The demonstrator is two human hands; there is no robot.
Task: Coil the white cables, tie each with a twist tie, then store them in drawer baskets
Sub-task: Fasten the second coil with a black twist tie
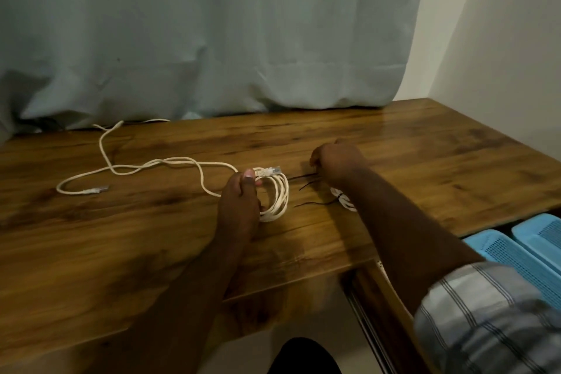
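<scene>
My left hand (241,196) grips a coil of white cable (277,197) on the wooden table (425,143), thumb pressed by the clear plug on top. Uncoiled cable (145,165) trails off the coil to the left and ends in another plug. My right hand (337,162) rests on the table just right of the coil, fingers curled down over thin dark twist ties (306,182); whether it pinches one is hidden. A second white coil (343,199), bound with a dark tie, lies partly hidden under my right forearm.
Two light blue mesh baskets (510,249) sit in an open drawer at the table's right front. A pale curtain (212,39) hangs along the back edge. Another stretch of white cable (112,127) runs toward the curtain at back left.
</scene>
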